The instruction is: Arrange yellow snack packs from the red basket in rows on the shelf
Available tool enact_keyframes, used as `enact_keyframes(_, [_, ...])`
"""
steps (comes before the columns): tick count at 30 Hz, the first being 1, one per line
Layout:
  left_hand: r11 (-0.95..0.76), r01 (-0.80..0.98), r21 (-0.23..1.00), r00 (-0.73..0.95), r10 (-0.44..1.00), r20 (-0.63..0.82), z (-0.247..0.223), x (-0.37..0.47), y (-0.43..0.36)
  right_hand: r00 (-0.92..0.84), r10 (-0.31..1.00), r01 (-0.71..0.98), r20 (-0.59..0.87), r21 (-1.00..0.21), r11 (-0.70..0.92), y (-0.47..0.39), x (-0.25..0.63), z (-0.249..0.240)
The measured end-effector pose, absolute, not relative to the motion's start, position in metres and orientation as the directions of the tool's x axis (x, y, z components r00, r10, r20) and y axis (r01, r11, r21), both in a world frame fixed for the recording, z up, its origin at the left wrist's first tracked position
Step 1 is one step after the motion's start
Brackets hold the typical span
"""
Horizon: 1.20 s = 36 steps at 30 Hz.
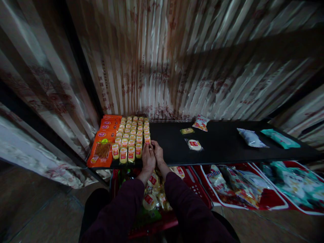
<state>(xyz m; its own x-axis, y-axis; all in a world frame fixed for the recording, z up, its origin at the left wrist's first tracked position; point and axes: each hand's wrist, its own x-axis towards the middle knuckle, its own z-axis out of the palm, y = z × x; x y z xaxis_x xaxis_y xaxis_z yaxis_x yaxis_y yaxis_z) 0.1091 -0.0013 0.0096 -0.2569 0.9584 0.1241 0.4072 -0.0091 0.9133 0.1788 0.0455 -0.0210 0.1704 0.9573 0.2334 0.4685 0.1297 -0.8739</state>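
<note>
On the black shelf, rows of small yellow wrapped cakes (131, 153) stand packed side by side. My left hand (148, 158) and my right hand (158, 152) meet at the right-hand column of these cakes. Between their fingertips is a small wrapped cake (147, 139), at the front of that column. The fingers of both hands are closed around it, and partly cover it. Left of the rows lie overlapping orange snack packets (101, 150).
Farther right on the shelf (172, 135) lie a round wrapped cake (194, 144), a flat yellow packet (187, 130), a puffed snack bag (201, 123), a white bag (250, 137) and a teal bag (280, 138). Red baskets (273, 202) of packets stand below. A curtain (157, 67) hangs behind.
</note>
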Motion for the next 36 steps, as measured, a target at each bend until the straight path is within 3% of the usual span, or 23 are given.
enact_keyframes(15, [-0.029, 0.401, 0.916, -0.268, 0.952, 0.148, 0.0, 0.113, 0.006, 0.157, 0.94, 0.675, 0.303, -0.728, 0.121, 0.048, 0.18, -0.019])
enact_keyframes(21, [-0.036, 0.381, 0.924, -0.252, 0.957, 0.141, 0.003, 0.114, 0.003, 0.239, 0.92, 0.588, 0.311, -0.8, 0.118, 0.061, 0.178, -0.024])
enact_keyframes(26, [-0.068, 0.36, 0.93, -0.233, 0.959, 0.16, 0.003, 0.113, 0.002, 0.178, 0.953, 0.496, 0.244, -0.859, 0.128, 0.068, 0.177, -0.029])
enact_keyframes(36, [-0.057, 0.378, 0.924, -0.255, 0.953, 0.163, -0.001, 0.113, 0.004, 0.134, 0.957, 0.542, 0.259, -0.827, 0.149, 0.071, 0.175, -0.024])
